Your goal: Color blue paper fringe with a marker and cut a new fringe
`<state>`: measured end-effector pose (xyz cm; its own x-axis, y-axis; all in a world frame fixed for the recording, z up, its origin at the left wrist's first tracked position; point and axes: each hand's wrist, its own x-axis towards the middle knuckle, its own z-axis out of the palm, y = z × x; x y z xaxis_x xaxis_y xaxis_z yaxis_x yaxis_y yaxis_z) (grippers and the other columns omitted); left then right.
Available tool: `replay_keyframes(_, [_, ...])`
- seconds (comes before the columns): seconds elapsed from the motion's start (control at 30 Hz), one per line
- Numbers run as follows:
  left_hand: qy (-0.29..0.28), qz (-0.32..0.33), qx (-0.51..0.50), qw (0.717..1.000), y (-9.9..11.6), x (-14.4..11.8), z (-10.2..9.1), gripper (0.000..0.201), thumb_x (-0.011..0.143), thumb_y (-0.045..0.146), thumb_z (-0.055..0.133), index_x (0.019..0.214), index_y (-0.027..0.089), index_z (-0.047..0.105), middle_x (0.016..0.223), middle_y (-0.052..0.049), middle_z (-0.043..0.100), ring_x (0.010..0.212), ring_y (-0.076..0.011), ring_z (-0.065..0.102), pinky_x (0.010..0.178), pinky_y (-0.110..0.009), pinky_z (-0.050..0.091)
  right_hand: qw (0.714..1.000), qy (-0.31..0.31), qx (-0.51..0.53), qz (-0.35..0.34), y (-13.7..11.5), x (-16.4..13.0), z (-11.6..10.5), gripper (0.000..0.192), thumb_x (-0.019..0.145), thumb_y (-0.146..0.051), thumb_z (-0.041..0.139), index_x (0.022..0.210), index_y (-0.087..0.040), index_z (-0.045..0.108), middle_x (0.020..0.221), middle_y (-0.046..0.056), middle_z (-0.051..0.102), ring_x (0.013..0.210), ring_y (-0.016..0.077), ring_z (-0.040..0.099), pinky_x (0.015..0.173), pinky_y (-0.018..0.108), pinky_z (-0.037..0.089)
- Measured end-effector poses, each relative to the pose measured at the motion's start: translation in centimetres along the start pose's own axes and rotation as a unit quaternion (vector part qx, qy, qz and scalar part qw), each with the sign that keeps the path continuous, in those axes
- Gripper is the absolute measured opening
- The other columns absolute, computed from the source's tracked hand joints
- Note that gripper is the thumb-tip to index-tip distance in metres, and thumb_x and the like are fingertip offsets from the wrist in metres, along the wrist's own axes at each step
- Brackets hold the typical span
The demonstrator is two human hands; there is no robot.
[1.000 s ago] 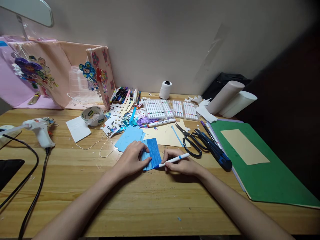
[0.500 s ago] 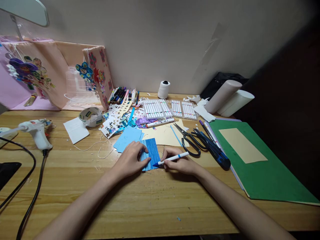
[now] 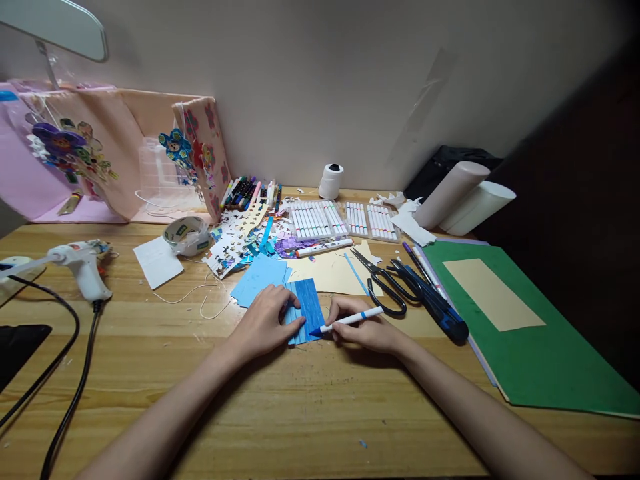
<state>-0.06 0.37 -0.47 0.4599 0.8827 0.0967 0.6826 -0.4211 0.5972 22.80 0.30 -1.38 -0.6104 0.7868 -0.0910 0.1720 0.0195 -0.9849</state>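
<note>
Underneath, cluttered wooden desk [image 3: 310, 413] against plain wall [image 3: 350, 87].

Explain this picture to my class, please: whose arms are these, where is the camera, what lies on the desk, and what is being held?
There is no machine here: the arms belong to a person wearing a camera on the head, so you look forward and down as they do. The left hand presses flat on a blue paper piece. The right hand grips a white marker with a blue tip, its tip at the paper's lower edge. On the wooden desk lie black scissors, trays of markers, a glue gun with a black cord, a roll of tape, paper scraps and a green folder.
</note>
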Motion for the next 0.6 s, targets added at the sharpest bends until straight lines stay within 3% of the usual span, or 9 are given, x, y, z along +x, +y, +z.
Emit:
replay_keyframes(0.27, [-0.002, 0.000, -0.013, 1.000, -0.1, 0.1, 0.2, 0.012, 0.089, 0.026, 0.046, 0.085, 0.020, 0.055, 0.085, -0.006, 0.060, 0.083, -0.0216, 0.050, 0.075, -0.036, 0.039, 1.000, -0.014, 0.015, 0.009, 0.1, -0.1, 0.1, 0.011, 0.077, -0.024, 0.061, 0.073, -0.017, 0.054, 0.062, -0.001, 0.060, 0.056, 0.0112, 0.056, 0.051, 0.020, 0.040])
replay_keyframes(0.4, [0.010, -0.005, -0.039, 0.999, 0.0, 0.1, 0.1, 0.014, 0.091, 0.026, 0.044, 0.083, 0.020, 0.055, 0.084, -0.005, 0.059, 0.083, -0.0209, 0.051, 0.075, -0.035, 0.040, 0.997, -0.013, 0.071, 0.020, 0.3, 0.0, -0.1, 0.018, 0.078, -0.032, 0.063, 0.075, -0.016, 0.054, 0.063, 0.000, 0.061, 0.056, 0.0124, 0.057, 0.053, 0.023, 0.043])
replay_keyframes(0.6, [0.116, -0.070, -0.007, 0.991, -0.4, 0.1, -0.6, 0.015, 0.089, 0.028, 0.046, 0.096, 0.020, 0.056, 0.082, -0.004, 0.055, 0.079, -0.0213, 0.050, 0.071, -0.034, 0.040, 0.984, 0.079, 0.154, -0.034, 0.7, 0.5, -1.0, 0.014, 0.082, -0.031, 0.060, 0.083, -0.017, 0.057, 0.068, 0.000, 0.061, 0.063, 0.0134, 0.056, 0.063, 0.026, 0.044])
